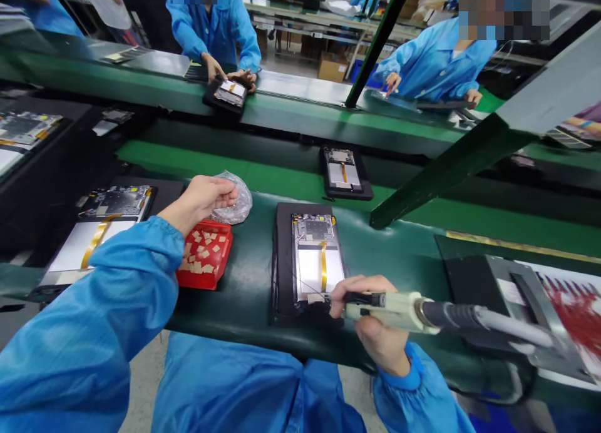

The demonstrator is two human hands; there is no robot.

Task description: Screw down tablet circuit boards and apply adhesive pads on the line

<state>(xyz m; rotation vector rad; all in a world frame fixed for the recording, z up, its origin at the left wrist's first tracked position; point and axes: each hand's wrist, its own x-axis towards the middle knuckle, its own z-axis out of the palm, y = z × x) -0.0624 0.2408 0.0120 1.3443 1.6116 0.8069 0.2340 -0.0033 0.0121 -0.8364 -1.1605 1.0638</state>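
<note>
My left hand (211,198) has its fingers pinched together over a crumpled clear plastic bag (239,201). Whatever lies between those fingertips is too small to make out. Just below it is a red tray (220,276) holding several small beige square pads. My right hand (369,301) grips a cream corded hand tool (408,312) with a black front part and a thick grey cable. Its front end points left at the lower edge of an opened tablet (307,264), which lies on a black foam pad (283,264). Orange flex ribbon (323,267) runs down the tablet's silver battery.
Another opened tablet (106,233) lies on the left, and one (345,173) sits on the green belt (282,176) behind. A green post (436,170) slants across the right. A metal-handled item and red wires (573,314) are far right. Co-workers (213,32) sit opposite.
</note>
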